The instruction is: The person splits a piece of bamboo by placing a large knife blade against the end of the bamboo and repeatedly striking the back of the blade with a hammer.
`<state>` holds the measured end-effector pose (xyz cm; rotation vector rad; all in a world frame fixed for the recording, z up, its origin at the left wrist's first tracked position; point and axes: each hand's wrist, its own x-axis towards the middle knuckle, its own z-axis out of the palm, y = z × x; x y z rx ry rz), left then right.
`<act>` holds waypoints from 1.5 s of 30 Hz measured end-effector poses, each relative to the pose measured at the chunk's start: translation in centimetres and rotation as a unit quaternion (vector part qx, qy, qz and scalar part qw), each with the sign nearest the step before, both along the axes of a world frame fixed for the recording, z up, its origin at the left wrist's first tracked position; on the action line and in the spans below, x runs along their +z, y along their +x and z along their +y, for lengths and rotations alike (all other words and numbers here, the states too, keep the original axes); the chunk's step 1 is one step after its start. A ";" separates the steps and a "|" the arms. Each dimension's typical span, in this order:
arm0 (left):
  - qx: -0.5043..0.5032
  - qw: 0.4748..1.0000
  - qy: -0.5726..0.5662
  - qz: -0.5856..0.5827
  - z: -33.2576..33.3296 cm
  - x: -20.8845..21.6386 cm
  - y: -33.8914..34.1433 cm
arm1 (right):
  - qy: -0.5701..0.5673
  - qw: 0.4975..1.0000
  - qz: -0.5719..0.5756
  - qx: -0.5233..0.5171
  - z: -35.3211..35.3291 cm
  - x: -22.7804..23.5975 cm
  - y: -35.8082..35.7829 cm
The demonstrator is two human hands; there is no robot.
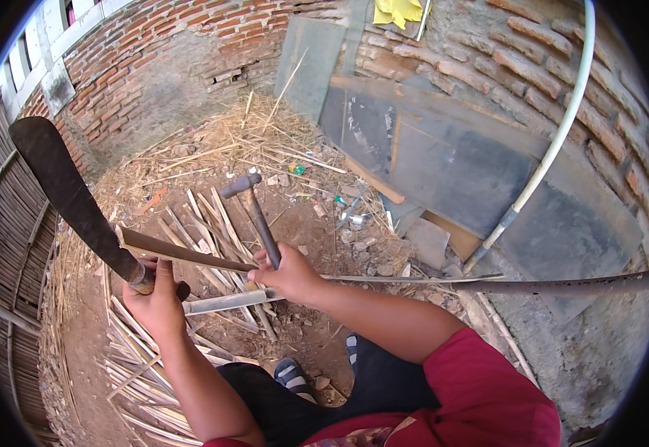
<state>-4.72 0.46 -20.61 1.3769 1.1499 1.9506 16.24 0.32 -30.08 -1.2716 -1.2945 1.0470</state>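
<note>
My left hand point(159, 307) is closed round the handle of a machete point(71, 186), its broad dark blade pointing up and to the left. The thumb of that hand touches a split bamboo strip point(179, 251) near its left end. My right hand point(295, 277) is closed on a hammer point(265, 229), head up, and its fingers also meet the bamboo strip. A thin length of bamboo runs on to the right behind my right forearm. Below the strip, a shorter bamboo piece point(224, 303) lies roughly crosswise over split sticks.
Split bamboo sticks point(142, 365) are piled on the dirt at the left. Straw and litter point(228, 138) cover the ground ahead. Dark boards point(451, 160) lean on the brick wall, crossed by a pale pole point(555, 141). A dark pipe point(585, 284) juts in from the right.
</note>
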 end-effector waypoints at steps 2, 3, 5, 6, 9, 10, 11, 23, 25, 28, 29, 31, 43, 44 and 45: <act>0.004 1.000 0.007 -0.017 -0.5 0.3 0.9 | 0.057 0.998 -0.009 0.003 0.1 -1.4 -1.5; -0.018 1.000 -0.002 -0.011 -0.7 0.2 0.5 | 0.049 0.998 -0.040 0.013 -0.1 -1.1 -2.0; -0.023 0.999 -0.016 -0.021 -1.1 0.2 0.3 | 0.036 0.995 -0.094 -0.003 -0.1 -0.8 -2.9; -0.026 0.999 -0.022 -0.025 -1.4 0.3 0.6 | 0.031 0.992 -0.121 -0.012 -0.2 -0.7 -3.2; -0.033 0.999 -0.004 -0.013 -1.8 0.6 0.8 | 0.121 0.980 -0.121 -0.098 0.5 -1.7 -3.7; -0.039 0.999 -0.003 -0.008 -2.0 0.6 0.7 | 0.156 0.974 -0.112 -0.122 0.7 -1.9 -3.8; -0.045 0.999 -0.008 -0.007 -2.3 0.8 0.8 | 0.145 0.974 -0.111 -0.135 0.9 -2.1 -3.8; 0.019 0.998 -0.050 0.035 -5.3 3.1 -1.4 | 0.358 0.862 -0.221 -0.282 3.5 -1.3 -0.3; 0.013 0.997 -0.066 0.036 -6.0 3.3 -2.4 | 0.320 0.878 -0.212 -0.287 3.4 -0.6 -0.2; -0.012 0.993 -0.112 0.031 -7.4 3.7 -2.2 | 0.247 0.902 -0.197 -0.293 2.9 -0.3 0.1; -0.055 0.990 -0.129 0.028 -7.5 3.5 -2.2 | 0.238 0.903 -0.198 -0.296 3.1 -1.0 0.8; -0.083 0.985 -0.141 0.054 -7.7 3.3 -2.1 | 0.230 0.905 -0.197 -0.298 3.6 -1.8 1.3; 0.020 0.947 -0.107 0.303 -9.2 6.5 -0.5 | 0.252 0.911 -0.201 -0.257 3.0 -2.4 0.5; 0.031 0.944 -0.094 0.313 -9.1 6.7 -0.3 | 0.250 0.912 -0.199 -0.255 2.9 -2.4 0.6; 0.032 0.948 -0.073 0.309 -9.0 6.9 0.0 | 0.248 0.914 -0.196 -0.253 2.8 -2.3 0.6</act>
